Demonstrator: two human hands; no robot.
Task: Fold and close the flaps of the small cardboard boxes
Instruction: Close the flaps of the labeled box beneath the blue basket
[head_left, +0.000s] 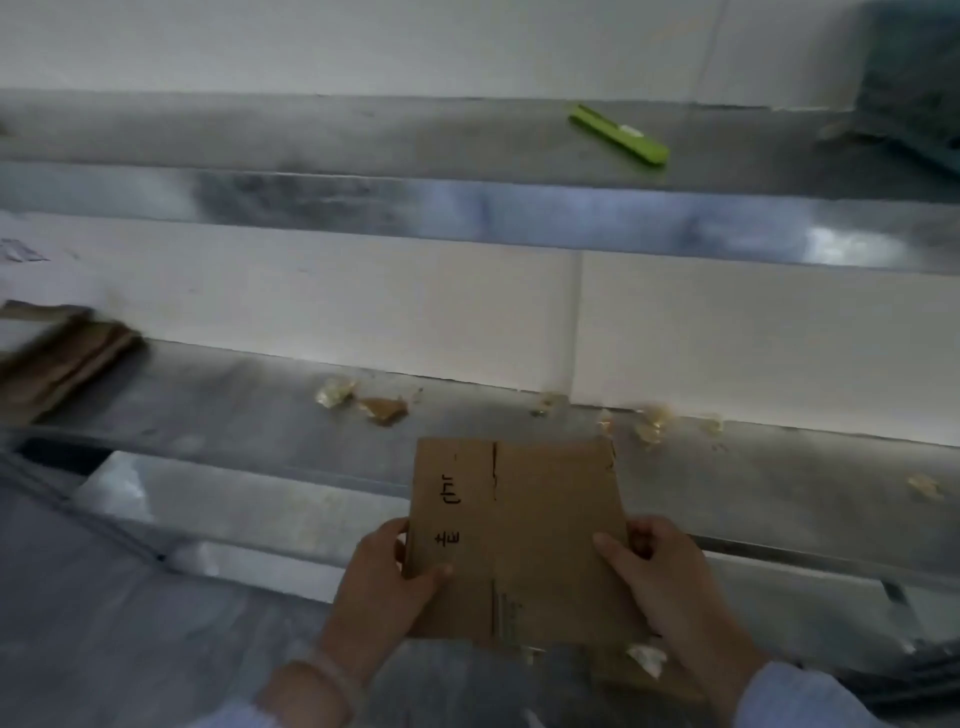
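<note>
A white wall (311, 291) fills the space far beyond both hands, crossed by two long metal shelves. The upper shelf (363, 135) runs well above and ahead of the hands. The lower shelf (234, 405) lies just ahead of them, and its front edge passes behind the box.

The cardboard box (545, 519) sits between the two hands, held up in front of the lower shelf. It looks flattened, showing one broad brown face with a crease running top to bottom and black writing on the panel nearer the left hand.

A blurred stack of flat cardboard (57, 358) rests on the lower shelf, far out to the left of the left hand.

The left hand (379, 587) grips the box's left edge, thumb laid on the front face and fingers tucked behind. The right hand (660, 582) grips the right edge the same way, thumb across the front and fingers curled round the rim. A pale blue sleeve (810, 696) covers the right forearm, and a pale bracelet (327, 670) circles the left wrist.

A green tool (618, 135) lies on the upper shelf, far ahead of the right hand; what kind it is cannot be told.

Crumpled tape scraps (335, 391) dot the lower shelf ahead of both hands, and one more (647, 657) clings at the box's lower edge, just under the right hand.
</note>
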